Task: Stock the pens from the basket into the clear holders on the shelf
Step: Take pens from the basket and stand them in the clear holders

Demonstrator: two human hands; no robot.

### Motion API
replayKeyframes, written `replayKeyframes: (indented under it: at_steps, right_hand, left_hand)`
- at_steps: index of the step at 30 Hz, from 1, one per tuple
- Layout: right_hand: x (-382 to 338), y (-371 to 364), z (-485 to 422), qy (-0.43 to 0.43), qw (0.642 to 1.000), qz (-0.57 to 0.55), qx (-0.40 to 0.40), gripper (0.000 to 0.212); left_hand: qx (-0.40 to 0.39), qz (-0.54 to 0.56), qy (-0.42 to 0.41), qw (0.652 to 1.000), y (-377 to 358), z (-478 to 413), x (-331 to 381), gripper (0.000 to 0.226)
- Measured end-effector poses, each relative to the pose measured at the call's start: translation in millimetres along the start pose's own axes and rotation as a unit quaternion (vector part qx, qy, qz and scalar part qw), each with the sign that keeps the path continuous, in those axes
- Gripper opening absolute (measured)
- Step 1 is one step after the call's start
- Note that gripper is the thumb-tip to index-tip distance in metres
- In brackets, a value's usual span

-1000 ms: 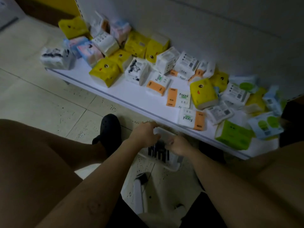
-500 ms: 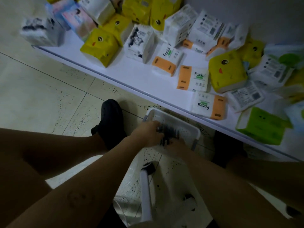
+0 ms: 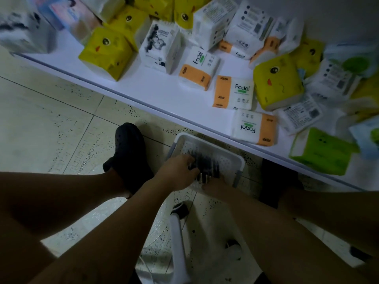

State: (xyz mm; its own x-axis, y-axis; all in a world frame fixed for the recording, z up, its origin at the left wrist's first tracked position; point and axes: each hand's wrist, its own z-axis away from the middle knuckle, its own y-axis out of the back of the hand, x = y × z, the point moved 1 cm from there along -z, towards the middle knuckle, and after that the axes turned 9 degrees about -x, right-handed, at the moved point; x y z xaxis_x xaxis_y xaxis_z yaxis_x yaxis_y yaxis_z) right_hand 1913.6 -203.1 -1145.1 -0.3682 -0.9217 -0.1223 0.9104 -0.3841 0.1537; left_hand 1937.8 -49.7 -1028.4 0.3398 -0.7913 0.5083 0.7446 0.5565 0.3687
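A white perforated basket [image 3: 226, 155] sits on the floor in front of the low shelf, with several dark pens [image 3: 205, 163] lying in it. My left hand [image 3: 177, 173] is inside the basket's near left side, its fingers curled over the pens. My right hand [image 3: 215, 186] is at the near edge of the basket, fingers under the pens' ends. No clear holders are in view.
The low white shelf [image 3: 164, 93] carries many tissue packs, yellow, white and orange, and green. My left foot in a black shoe [image 3: 129, 152] stands left of the basket. A white stool leg [image 3: 178, 238] is between my arms, over a tiled floor.
The view has tilted down and closer to the basket. Both hands have gone from the basket's edge down onto the pens.
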Motion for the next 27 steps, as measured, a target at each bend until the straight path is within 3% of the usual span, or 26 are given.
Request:
replayKeyframes:
  at_steps: [8, 11, 12, 14, 21, 27]
  right_hand:
    - [-7.2, 7.8, 13.2, 0.011, 0.998, -0.055, 0.011, 0.044]
    - [-14.6, 10.6, 19.3, 0.045, 0.988, -0.133, 0.067, 0.010]
    - [-14.6, 12.1, 21.2, 0.052, 0.984, -0.147, 0.081, 0.007]
    - [-12.0, 16.9, 26.1, 0.053, 0.977, -0.176, 0.109, 0.020]
    - [6.6, 15.1, 70.8, 0.114, 0.927, -0.296, 0.201, 0.021]
    - [25.5, 14.9, 73.3, 0.126, 0.928, -0.267, 0.227, 0.028]
  left_hand:
    - [-0.013, 0.005, -0.005, 1.000, -4.3, -7.7, -4.8, 0.033]
    - [-0.014, 0.002, 0.005, 1.000, -6.2, -14.8, -8.1, 0.032]
    - [-0.016, 0.004, 0.005, 1.000, -9.5, -18.6, -8.8, 0.030]
    - [-0.026, -0.002, 0.002, 1.000, -18.0, -28.1, -9.2, 0.024]
    - [-0.081, -0.043, 0.005, 0.996, -64.8, -80.9, -33.8, 0.015]
    - [-0.057, 0.023, 0.034, 0.998, -78.4, -105.7, -37.3, 0.014]
